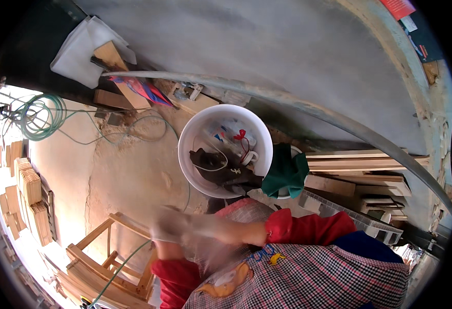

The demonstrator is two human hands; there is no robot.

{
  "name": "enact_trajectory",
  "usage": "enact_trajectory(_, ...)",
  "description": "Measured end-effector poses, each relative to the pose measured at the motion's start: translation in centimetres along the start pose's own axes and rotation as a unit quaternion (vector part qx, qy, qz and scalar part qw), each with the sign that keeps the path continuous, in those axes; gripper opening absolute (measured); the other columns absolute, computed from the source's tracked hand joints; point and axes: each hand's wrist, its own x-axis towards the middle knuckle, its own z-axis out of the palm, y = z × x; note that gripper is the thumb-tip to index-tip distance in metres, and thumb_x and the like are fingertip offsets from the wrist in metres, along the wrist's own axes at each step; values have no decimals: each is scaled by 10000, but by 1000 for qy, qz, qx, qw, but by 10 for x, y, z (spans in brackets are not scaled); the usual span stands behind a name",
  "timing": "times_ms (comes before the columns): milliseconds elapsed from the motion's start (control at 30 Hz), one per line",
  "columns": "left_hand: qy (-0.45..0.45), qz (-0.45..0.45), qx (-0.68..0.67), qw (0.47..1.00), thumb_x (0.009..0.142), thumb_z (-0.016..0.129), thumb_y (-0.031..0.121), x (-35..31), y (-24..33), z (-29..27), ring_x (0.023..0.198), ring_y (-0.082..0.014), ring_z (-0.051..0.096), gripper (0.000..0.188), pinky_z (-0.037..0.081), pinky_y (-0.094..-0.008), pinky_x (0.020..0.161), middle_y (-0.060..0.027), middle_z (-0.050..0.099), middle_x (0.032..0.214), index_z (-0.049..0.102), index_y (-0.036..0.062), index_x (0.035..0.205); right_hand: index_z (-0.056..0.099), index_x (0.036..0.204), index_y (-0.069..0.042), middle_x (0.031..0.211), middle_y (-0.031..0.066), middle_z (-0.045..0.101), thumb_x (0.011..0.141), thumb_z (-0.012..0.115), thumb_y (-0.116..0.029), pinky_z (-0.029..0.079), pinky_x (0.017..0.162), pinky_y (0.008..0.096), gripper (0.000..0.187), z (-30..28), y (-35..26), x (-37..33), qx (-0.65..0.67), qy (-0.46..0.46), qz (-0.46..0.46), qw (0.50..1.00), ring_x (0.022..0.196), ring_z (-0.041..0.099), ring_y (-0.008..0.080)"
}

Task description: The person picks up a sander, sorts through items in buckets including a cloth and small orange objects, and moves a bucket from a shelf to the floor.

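Both my hands meet in front of my chest, smeared by motion. My left hand (165, 225) is at the end of a red sleeve from below. My right hand (201, 228) reaches across from the right and overlaps it. Something greyish seems to be around them, but I cannot make out what it is or how the fingers lie. Just beyond the hands stands a round white bucket (183, 160). Inside it are a crumpled black cloth item (213, 167), a red cord (241, 135), a white ring-shaped piece (250, 157) and clear plastic.
A dark green cloth (286, 172) hangs over a second container right of the bucket. Wooden boards (354, 160) lie along the wall at right. A wooden frame (110, 257) stands at lower left. A green hose (43, 117) lies coiled at far left, and a grey pipe (308, 110) runs across the wall.
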Motion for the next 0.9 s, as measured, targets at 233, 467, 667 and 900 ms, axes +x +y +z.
enact_trajectory(233, 174, -154, 249, 940, 920, 451, 382, 49, 83, -4, 725, -193, 594, 253, 519, -393, 633, -53, 594, 837, 564, 159, 955, 541, 1121, -20, 1022, 195, 582, 710, 660, -119, 448, 838, 430, 439, -118, 33, -25, -586, 273, 70, 759, 936, 569, 367)
enact_trajectory(467, -226, 91, 749, 616, 710, 700, 241, 101, -36, 153, 929, -336, 606, 610, 491, -409, 769, -171, 599, 1083, 483, 91, 1260, 517, 1080, -51, 936, 176, 630, 740, 552, -40, 456, 790, 435, 342, -188, 55, 41, -488, 241, 148, 826, 917, 586, 370)
enact_trajectory(667, -151, 202, 740, 623, 710, 617, 134, 167, -31, 160, 917, -325, 597, 374, 489, -408, 752, -121, 605, 1029, 570, 172, 1079, 497, 1189, -68, 1055, 90, 601, 856, 547, -105, 440, 887, 330, 339, -183, 1, 64, -166, 284, -62, 942, 1002, 570, 206)
enact_trajectory(900, -92, 355, 582, 725, 695, 586, 45, 191, 20, 125, 874, -319, 609, 302, 482, -342, 789, -135, 636, 925, 609, 91, 993, 598, 884, -36, 787, 43, 579, 843, 411, -23, 452, 668, 233, 192, -211, 51, 24, -69, 432, 166, 884, 731, 560, 122)
